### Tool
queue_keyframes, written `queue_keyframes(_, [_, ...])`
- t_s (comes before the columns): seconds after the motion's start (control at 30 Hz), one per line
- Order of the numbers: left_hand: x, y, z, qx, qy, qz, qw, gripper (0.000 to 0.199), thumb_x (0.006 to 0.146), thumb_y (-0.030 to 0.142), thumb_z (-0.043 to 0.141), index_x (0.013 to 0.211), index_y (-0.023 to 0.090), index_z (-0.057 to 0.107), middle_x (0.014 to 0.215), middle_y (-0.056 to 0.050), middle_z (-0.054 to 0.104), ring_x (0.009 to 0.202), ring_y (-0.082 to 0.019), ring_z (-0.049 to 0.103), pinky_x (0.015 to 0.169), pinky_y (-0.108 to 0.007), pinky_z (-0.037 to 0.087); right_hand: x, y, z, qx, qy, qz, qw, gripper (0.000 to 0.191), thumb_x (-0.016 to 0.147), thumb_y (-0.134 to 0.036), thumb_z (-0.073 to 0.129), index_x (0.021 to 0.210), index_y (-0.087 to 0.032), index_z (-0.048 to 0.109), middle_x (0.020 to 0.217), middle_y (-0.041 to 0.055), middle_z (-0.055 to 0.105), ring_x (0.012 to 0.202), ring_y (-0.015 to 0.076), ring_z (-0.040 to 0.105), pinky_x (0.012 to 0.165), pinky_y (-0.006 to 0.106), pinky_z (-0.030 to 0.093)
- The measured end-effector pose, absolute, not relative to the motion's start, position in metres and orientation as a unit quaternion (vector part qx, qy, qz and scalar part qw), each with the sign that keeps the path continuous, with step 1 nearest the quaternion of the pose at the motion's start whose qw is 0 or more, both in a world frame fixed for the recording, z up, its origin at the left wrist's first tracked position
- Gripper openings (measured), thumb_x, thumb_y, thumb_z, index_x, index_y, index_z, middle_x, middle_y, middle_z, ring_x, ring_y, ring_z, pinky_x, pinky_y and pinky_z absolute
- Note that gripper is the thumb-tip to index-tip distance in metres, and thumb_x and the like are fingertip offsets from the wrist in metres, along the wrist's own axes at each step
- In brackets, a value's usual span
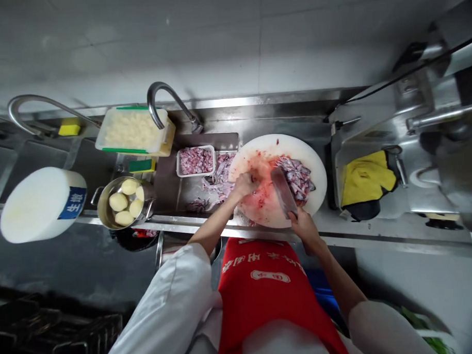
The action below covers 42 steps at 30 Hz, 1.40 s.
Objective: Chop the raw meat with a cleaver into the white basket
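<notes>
A round white cutting board [260,215], stained red, lies across the counter in front of me. My right hand [302,225] is wrapped round the handle of a cleaver [285,192], whose broad blade is over the board beside a pile of dark and pinkish meat pieces [297,177]. At the board's left part is my left hand [244,185], its fingers curled; what they hold, if anything, is too small to make out. Left of the board, a white basket [196,174] of chopped meat stands in the sink, with loose pieces [220,180] beside it.
A pot [104,207] holds several peeled potatoes. Behind it are a lidded container [133,130], a sponge [141,166] and a curved faucet [171,94]. A second round board [35,204] stands at far left. A yellow cloth [365,177] lies in a tray at right.
</notes>
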<state>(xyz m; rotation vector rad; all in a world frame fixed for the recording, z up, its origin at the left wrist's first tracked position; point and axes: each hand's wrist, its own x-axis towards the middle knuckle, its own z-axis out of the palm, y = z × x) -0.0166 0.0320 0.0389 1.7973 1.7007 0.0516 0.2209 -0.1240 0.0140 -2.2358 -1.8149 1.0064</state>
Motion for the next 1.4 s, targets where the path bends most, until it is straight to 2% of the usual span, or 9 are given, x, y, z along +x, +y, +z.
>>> queue_keyframes(0.13, [-0.003, 0.004, 0.018, 0.746, 0.635, 0.036, 0.197, 0.076, 0.087, 0.058, 0.063, 0.148, 0.016, 0.047, 0.139, -0.02, 0.057, 0.127, -0.039, 0.051, 0.104, -0.047, 0.042, 0.236, -0.125, 0.014, -0.733, -0.582, 0.348, 0.054, 0.029, 0.097, -0.031, 0.046, 0.113, -0.012, 0.062, 0.098, 0.0161, 0.072, 0.092, 0.0261, 0.067, 0.073, 0.029, 0.04])
queue_keyframes(0.23, [-0.017, -0.016, 0.004, 0.774, 0.615, 0.008, 0.152, 0.077, 0.092, 0.058, 0.054, 0.153, 0.014, 0.039, 0.152, -0.022, 0.043, 0.137, -0.043, 0.039, 0.113, -0.055, 0.031, 0.241, -0.126, 0.011, -0.726, -0.585, 0.356, 0.056, 0.03, 0.097, -0.031, 0.045, 0.114, -0.012, 0.062, 0.098, 0.016, 0.072, 0.093, 0.0264, 0.067, 0.073, 0.029, 0.04])
queue_keyframes(0.4, [-0.004, -0.011, -0.011, 0.778, 0.598, -0.038, 0.187, 0.052, 0.1, 0.041, 0.043, 0.139, 0.007, 0.05, 0.132, -0.025, 0.056, 0.126, -0.037, 0.052, 0.109, -0.046, 0.038, 0.242, -0.124, 0.009, -0.719, -0.592, 0.36, 0.053, 0.032, 0.097, -0.03, 0.044, 0.117, -0.012, 0.061, 0.099, 0.015, 0.073, 0.094, 0.0264, 0.066, 0.073, 0.029, 0.04])
queue_keyframes(0.53, [0.028, -0.007, -0.016, 0.748, 0.623, -0.039, 0.225, 0.045, 0.101, 0.041, 0.045, 0.132, 0.009, 0.052, 0.126, -0.023, 0.059, 0.118, -0.034, 0.059, 0.101, -0.042, 0.046, 0.243, -0.122, 0.01, -0.722, -0.589, 0.361, 0.047, 0.034, 0.097, -0.03, 0.044, 0.121, -0.011, 0.06, 0.099, 0.0151, 0.073, 0.093, 0.0258, 0.067, 0.073, 0.029, 0.04])
queue_keyframes(0.7, [0.012, -0.02, -0.019, 0.772, 0.565, 0.135, 0.259, 0.055, 0.092, 0.042, 0.065, 0.137, 0.014, 0.048, 0.138, -0.02, 0.049, 0.128, -0.031, 0.051, 0.109, -0.043, 0.044, 0.24, -0.12, 0.019, -0.728, -0.583, 0.361, 0.004, 0.035, 0.099, -0.029, 0.044, 0.125, -0.01, 0.058, 0.1, 0.0166, 0.073, 0.092, 0.0263, 0.067, 0.073, 0.029, 0.039])
queue_keyframes(0.9, [-0.015, -0.023, -0.035, 0.777, 0.463, 0.271, 0.328, 0.016, 0.096, 0.024, 0.058, 0.109, 0.017, 0.065, 0.112, -0.01, 0.061, 0.108, -0.021, 0.061, 0.098, -0.035, 0.052, 0.204, -0.09, 0.047, -0.75, -0.588, 0.302, 0.018, 0.036, 0.103, -0.03, 0.036, 0.124, -0.01, 0.057, 0.099, 0.0172, 0.072, 0.092, 0.0263, 0.068, 0.074, 0.03, 0.041])
queue_keyframes(1.03, [-0.004, -0.019, -0.041, 0.779, 0.449, 0.294, 0.325, 0.016, 0.096, 0.023, 0.059, 0.108, 0.017, 0.068, 0.111, -0.011, 0.063, 0.106, -0.02, 0.062, 0.095, -0.034, 0.054, 0.174, -0.059, 0.047, -0.758, -0.599, 0.251, 0.062, 0.041, 0.106, -0.034, 0.031, 0.129, -0.009, 0.053, 0.096, 0.0169, 0.072, 0.088, 0.0266, 0.068, 0.074, 0.031, 0.043])
queue_keyframes(1.23, [-0.004, -0.018, -0.041, 0.777, 0.445, 0.285, 0.343, 0.015, 0.096, 0.024, 0.06, 0.102, 0.016, 0.071, 0.111, -0.012, 0.065, 0.107, -0.021, 0.064, 0.096, -0.035, 0.054, 0.158, -0.036, 0.036, -0.756, -0.601, 0.256, 0.036, 0.039, 0.105, -0.031, 0.033, 0.129, -0.008, 0.053, 0.094, 0.0187, 0.072, 0.084, 0.0262, 0.069, 0.072, 0.03, 0.044])
queue_keyframes(1.4, [-0.005, -0.016, -0.042, 0.766, 0.449, 0.291, 0.356, 0.014, 0.095, 0.025, 0.061, 0.099, 0.016, 0.071, 0.11, -0.011, 0.066, 0.105, -0.021, 0.064, 0.094, -0.035, 0.055, 0.159, -0.033, 0.042, -0.757, -0.612, 0.215, 0.076, 0.042, 0.105, -0.034, 0.03, 0.128, -0.007, 0.053, 0.095, 0.0195, 0.072, 0.089, 0.0283, 0.068, 0.074, 0.03, 0.044])
